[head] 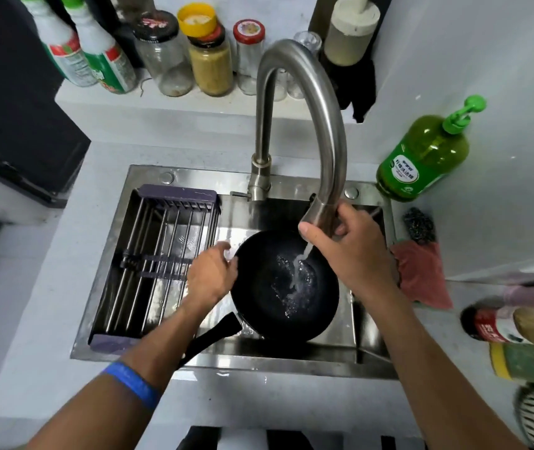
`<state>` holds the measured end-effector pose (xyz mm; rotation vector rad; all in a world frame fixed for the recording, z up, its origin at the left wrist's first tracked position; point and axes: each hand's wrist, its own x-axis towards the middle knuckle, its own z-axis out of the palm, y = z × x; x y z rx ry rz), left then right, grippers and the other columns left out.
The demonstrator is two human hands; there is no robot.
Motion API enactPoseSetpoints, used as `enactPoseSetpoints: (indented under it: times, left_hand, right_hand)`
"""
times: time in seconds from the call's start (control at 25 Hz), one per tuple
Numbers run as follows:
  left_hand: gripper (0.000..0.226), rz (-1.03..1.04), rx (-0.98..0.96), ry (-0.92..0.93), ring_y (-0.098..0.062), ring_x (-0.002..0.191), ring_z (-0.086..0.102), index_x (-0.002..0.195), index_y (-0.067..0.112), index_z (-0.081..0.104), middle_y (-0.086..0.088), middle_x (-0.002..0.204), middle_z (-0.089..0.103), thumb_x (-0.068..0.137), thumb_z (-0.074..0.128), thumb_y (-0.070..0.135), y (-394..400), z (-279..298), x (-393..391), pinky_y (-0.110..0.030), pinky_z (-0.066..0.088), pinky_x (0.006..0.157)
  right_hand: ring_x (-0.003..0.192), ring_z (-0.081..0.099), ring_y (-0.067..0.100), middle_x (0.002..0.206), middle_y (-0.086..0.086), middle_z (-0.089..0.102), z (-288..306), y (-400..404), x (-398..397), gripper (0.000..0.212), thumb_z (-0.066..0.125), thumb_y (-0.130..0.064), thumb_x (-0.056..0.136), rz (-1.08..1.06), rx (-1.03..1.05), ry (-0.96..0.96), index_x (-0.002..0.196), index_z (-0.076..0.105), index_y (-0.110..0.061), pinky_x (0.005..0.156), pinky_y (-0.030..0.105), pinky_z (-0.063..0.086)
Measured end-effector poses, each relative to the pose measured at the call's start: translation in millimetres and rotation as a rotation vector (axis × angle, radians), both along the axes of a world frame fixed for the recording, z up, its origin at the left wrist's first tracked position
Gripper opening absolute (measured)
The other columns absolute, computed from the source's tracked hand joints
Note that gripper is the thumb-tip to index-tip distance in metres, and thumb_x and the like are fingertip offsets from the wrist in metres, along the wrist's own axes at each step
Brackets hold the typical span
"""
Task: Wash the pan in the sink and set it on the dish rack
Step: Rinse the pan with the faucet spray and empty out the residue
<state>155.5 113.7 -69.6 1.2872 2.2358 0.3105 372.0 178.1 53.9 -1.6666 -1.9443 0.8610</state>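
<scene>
blurred chinese characters on green soap bottle (421,159) label

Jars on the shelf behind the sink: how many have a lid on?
3. A black-lidded jar at the left, a jar of yellowish powder with a yellow cap in the middle, and a red-lidded jar beside the tap, which may hide others.

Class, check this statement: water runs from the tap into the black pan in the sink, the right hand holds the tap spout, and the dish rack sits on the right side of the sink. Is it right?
Not quite. The head view shows the dish rack on the left side of the sink, not the right. The rest holds: water runs into the black pan, and the right hand holds the tap spout.
</scene>
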Motion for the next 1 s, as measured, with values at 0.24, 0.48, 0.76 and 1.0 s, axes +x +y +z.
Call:
enactPoseSetpoints:
  times: [0.24, 0.48, 0.76, 1.0]
  left_hand:
    - [0.024, 0.085, 0.130, -0.060, -0.033, 0.103, 0.064, 0.112, 0.011, 0.068, -0.015, 0.105, 0.071, 0.090, 0.060, 0.019, 121, 29, -23, -0.035, 0.048, 0.091]
    - [0.012, 0.302, 0.246, -0.424, -0.026, 0.072, 0.070, 0.077, 0.021, 0.064, -0.011, 0.081, 0.072, 0.088, 0.064, 0.015, 150, 14, -45, -0.032, 0.057, 0.063]
    - [0.018, 0.258, 0.183, -0.557, -0.018, 0.074, 0.059, 0.095, 0.021, 0.061, -0.003, 0.087, 0.064, 0.088, 0.062, 0.004, 27, -21, -10, -0.031, 0.050, 0.076]
    - [0.027, -0.255, -0.271, -0.087, -0.033, 0.096, 0.062, 0.102, 0.014, 0.066, -0.012, 0.103, 0.065, 0.081, 0.059, 0.029, -93, -63, 19, -0.039, 0.051, 0.082]
  right_hand:
    - [0.067, 0.056, -0.001, 0.075, -0.014, 0.063, -4, 5, 2, 0.023, 0.079, -0.041, 0.081, 0.033, -0.070, 0.087, 0.089, 0.066, -0.024, 0.061, 0.012, 0.036]
    - [0.064, 0.054, -0.009, 0.067, -0.030, 0.061, -10, 16, 1, 0.022, 0.083, -0.033, 0.080, 0.068, -0.035, 0.120, 0.082, 0.061, -0.027, 0.062, 0.006, 0.038]
    - [0.070, 0.057, 0.005, 0.079, -0.007, 0.062, -9, -6, -27, 0.038, 0.081, -0.056, 0.072, 0.055, -0.059, 0.038, 0.096, 0.068, -0.030, 0.062, 0.017, 0.040]
    - [0.095, 0.059, 0.027, 0.101, 0.009, 0.067, 0, -39, -135, 0.046, 0.057, -0.047, 0.098, 0.302, 0.011, -0.030, 0.128, 0.054, -0.013, 0.079, 0.039, 0.046]
